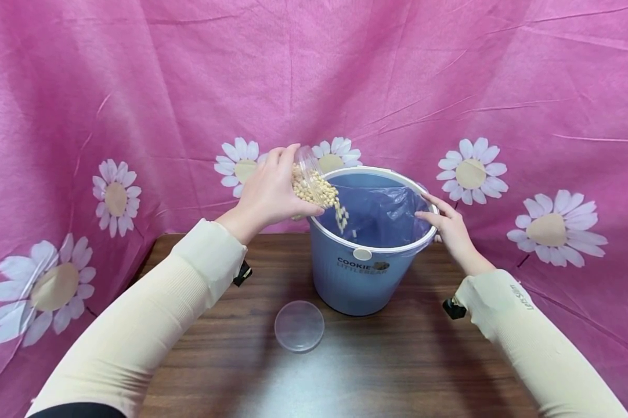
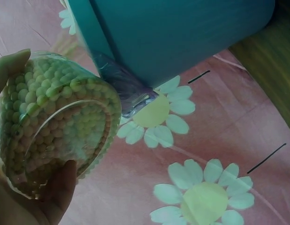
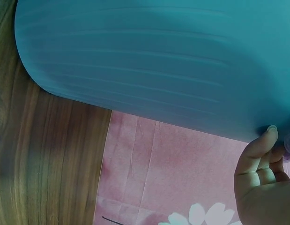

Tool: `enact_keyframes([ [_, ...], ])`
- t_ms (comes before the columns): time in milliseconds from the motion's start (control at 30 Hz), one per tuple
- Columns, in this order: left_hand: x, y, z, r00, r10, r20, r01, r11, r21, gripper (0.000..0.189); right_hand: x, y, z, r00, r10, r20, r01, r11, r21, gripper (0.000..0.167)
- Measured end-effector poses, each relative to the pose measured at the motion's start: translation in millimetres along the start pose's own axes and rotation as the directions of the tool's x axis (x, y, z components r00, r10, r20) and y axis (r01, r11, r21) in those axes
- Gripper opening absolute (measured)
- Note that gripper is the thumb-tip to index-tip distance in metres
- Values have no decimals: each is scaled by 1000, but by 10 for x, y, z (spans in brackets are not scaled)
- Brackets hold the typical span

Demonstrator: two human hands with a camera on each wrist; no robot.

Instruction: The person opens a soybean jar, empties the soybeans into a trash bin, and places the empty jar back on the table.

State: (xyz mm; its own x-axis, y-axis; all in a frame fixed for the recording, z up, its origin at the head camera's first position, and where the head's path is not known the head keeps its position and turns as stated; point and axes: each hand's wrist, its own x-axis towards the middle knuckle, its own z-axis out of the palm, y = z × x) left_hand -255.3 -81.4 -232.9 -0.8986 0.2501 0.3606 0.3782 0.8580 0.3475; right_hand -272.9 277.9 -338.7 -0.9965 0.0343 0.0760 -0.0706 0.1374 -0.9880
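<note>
My left hand (image 1: 272,188) grips a clear plastic jar (image 2: 60,122), fingers and thumb around its sides. The jar is tipped over the left rim of a blue trash can (image 1: 353,284). Round pale-yellow beans (image 1: 314,188) fill much of it, and a stream of them drops from its mouth into the can. A thin translucent bag (image 1: 397,209) lines the can and folds over its white rim. At the right side of that rim, my right hand (image 1: 450,229) holds on, its thumb over the edge.
A clear round lid (image 1: 299,326) lies flat on the brown wooden table (image 1: 215,348), just in front of the can. Pink cloth (image 1: 188,69) with white daisies hangs behind and along both sides of the table.
</note>
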Motion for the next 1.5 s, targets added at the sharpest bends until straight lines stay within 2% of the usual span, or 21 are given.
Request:
enact_keyframes([
  [233, 32, 45, -25, 999, -11, 39, 9, 999, 34, 119, -9, -6, 8, 1000, 0, -10, 0, 999, -38, 64],
  [500, 56, 79, -36, 997, -22, 69, 19, 999, 43, 120, -14, 1, 9, 1000, 5, -22, -6, 999, -32, 64],
  [1233, 88, 162, -55, 994, -22, 111, 10, 995, 103, 118, -16, -3, 14, 999, 14, -30, -16, 998, -61, 63],
  [1500, 97, 179, -36, 994, 4, 107, -19, 990, 137, 118, -18, -6, 18, 1000, 5, -26, -7, 998, -60, 63],
])
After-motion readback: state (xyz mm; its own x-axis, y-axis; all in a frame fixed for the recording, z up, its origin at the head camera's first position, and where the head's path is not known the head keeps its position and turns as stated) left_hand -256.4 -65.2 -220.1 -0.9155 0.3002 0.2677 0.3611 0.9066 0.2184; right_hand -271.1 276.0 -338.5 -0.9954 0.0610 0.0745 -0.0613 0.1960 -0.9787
